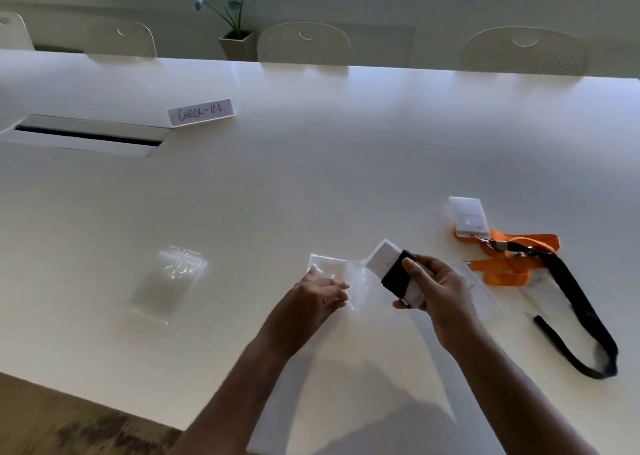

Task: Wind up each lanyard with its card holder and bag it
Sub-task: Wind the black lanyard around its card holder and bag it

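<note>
My right hand (pixel 438 290) grips a white card holder (pixel 382 258) with a black lanyard (pixel 398 276) wound around it, held just above the table. Its upper end points at the mouth of a clear plastic bag (pixel 341 271), which my left hand (pixel 323 290) pinches at the near edge. To the right lie another white card holder (pixel 467 217) with an orange lanyard (pixel 512 264) and a loose black lanyard (pixel 575 302) crossing it. A further clear card holder (pixel 481 291) lies flat beside my right hand.
A second clear zip bag (pixel 169 278) lies on the white table (pixel 311 163) to the left. A "CHECK-IN" sign (pixel 201 112) stands farther back beside a cable slot (pixel 86 135). Chairs (pixel 304 44) and a potted plant (pixel 235 18) line the far edge.
</note>
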Demonstrator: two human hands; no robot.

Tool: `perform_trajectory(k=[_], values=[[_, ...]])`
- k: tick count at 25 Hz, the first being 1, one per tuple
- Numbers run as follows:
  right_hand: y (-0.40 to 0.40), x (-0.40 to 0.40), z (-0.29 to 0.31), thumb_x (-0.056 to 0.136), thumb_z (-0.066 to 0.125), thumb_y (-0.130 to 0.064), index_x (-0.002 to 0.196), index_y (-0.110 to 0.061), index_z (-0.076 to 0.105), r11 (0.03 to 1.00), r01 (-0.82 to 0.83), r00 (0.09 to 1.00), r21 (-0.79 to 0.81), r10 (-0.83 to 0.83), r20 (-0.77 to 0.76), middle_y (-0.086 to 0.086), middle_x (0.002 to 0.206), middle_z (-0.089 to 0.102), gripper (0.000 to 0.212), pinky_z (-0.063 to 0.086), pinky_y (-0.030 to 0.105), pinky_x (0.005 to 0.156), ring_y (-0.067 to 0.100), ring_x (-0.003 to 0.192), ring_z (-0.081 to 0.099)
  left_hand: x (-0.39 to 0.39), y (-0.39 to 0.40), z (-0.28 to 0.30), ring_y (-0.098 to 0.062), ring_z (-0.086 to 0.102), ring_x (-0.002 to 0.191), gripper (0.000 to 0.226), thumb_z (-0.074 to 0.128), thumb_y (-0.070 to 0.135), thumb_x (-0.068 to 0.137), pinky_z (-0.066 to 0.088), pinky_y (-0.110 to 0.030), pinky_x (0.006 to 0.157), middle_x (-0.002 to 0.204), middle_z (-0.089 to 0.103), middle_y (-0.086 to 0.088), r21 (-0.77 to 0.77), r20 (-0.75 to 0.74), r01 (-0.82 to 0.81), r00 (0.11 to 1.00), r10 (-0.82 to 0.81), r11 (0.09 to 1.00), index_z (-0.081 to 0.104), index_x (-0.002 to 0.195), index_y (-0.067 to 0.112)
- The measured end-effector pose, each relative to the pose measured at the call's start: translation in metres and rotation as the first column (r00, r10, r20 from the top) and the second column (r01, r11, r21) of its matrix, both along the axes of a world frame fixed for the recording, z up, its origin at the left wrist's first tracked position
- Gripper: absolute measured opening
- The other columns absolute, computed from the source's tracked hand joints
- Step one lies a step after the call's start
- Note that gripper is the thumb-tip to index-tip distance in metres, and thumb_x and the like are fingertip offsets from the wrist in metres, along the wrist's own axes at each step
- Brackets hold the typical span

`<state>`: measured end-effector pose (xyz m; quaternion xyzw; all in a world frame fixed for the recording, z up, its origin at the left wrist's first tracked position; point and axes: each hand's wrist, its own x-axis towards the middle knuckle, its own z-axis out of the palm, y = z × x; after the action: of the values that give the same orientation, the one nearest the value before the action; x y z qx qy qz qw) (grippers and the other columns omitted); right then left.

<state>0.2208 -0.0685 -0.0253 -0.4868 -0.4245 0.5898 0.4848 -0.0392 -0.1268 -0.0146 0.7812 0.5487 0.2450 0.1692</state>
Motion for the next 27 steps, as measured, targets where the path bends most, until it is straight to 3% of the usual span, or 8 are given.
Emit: perform_trajectory(k=[3, 5, 8, 12, 16, 20, 27], values=[[0.000, 0.011, -0.005, 0.085, 0.079, -0.038, 0.120, -0.011, 0.073, 1.000, 0.022, 0.999, -0.011, -0.022, 0.026, 0.014, 0.104, 0.078, 0.044, 0.066, 0.046, 0.060, 0.034, 0.088, 0.080, 0.003, 0.001, 0.000, -0.015, 0.056, 0.141, 0.013, 0.070, 0.022, 0.100, 0.024, -0.039, 0.129, 0.133, 0.073, 0.001, -0.115, 0.015, 0.061, 0.998, -0.059, 0.992, 0.075, 0.108, 0.012], [0.001, 0.017, -0.007, 0.084, 0.080, -0.037, 0.119, -0.010, 0.074, 0.999, 0.042, 0.999, -0.016, -0.042, 0.019, 0.015, 0.104, 0.078, 0.045, 0.065, 0.046, 0.059, 0.034, 0.087, 0.080, 0.008, 0.002, 0.003, -0.012, 0.064, 0.129, 0.021, 0.069, 0.035, 0.100, 0.037, -0.042, 0.122, 0.121, 0.076, 0.006, -0.110, 0.019, 0.016, 1.000, -0.014, 0.994, 0.072, 0.108, 0.017], [0.003, 0.021, -0.009, 0.085, 0.080, -0.038, 0.120, -0.010, 0.072, 0.999, 0.044, 0.999, -0.018, -0.043, 0.031, 0.013, 0.104, 0.077, 0.045, 0.065, 0.047, 0.060, 0.034, 0.090, 0.080, 0.026, 0.007, 0.011, -0.013, 0.068, 0.098, 0.037, 0.065, 0.057, 0.096, 0.053, -0.041, 0.095, 0.102, 0.073, 0.011, -0.065, -0.031, -0.155, 0.988, 0.153, 0.986, 0.069, 0.106, 0.022], [0.001, 0.026, -0.008, 0.086, 0.081, -0.037, 0.115, -0.014, 0.071, 1.000, 0.022, 0.999, -0.007, -0.021, 0.045, -0.005, 0.096, 0.078, 0.038, 0.065, 0.047, 0.058, 0.030, 0.091, 0.080, 0.056, 0.014, 0.014, -0.017, 0.059, 0.099, 0.054, 0.056, 0.076, 0.086, 0.051, -0.037, 0.086, 0.101, 0.067, 0.012, -0.049, -0.178, -0.310, 0.938, 0.297, 0.950, 0.063, 0.105, 0.026], [-0.004, 0.029, -0.004, 0.083, 0.081, -0.037, 0.113, -0.011, 0.071, 1.000, 0.013, 0.998, -0.010, -0.013, 0.054, -0.011, 0.093, 0.076, 0.041, 0.065, 0.048, 0.057, 0.029, 0.091, 0.080, 0.069, 0.019, 0.011, -0.022, 0.059, 0.101, 0.034, 0.059, 0.059, 0.090, 0.048, -0.038, 0.089, 0.100, 0.068, 0.009, -0.021, -0.260, -0.344, 0.908, 0.327, 0.939, 0.061, 0.095, 0.025], [-0.009, 0.031, -0.004, 0.089, 0.080, -0.028, 0.109, -0.013, 0.073, 1.000, -0.019, 0.996, -0.011, 0.020, 0.084, 0.012, 0.106, 0.072, 0.026, 0.064, 0.048, 0.055, 0.029, 0.089, 0.079, 0.068, 0.019, 0.012, -0.023, 0.060, 0.098, 0.020, 0.058, 0.042, 0.090, 0.049, -0.034, 0.085, 0.095, 0.070, 0.007, -0.051, -0.231, -0.356, 0.913, 0.336, 0.933, 0.063, 0.088, 0.023], [-0.010, 0.021, 0.006, 0.095, 0.078, -0.018, 0.109, -0.013, 0.071, 0.995, -0.099, 0.987, -0.023, 0.101, 0.124, 0.015, 0.106, 0.071, 0.016, 0.065, 0.049, 0.055, 0.027, 0.088, 0.079, 0.066, 0.016, 0.017, -0.021, 0.063, 0.089, 0.012, 0.064, 0.027, 0.087, 0.052, -0.034, 0.085, 0.084, 0.071, 0.006, -0.141, -0.103, -0.362, 0.931, 0.350, 0.921, 0.067, 0.082, 0.017]])
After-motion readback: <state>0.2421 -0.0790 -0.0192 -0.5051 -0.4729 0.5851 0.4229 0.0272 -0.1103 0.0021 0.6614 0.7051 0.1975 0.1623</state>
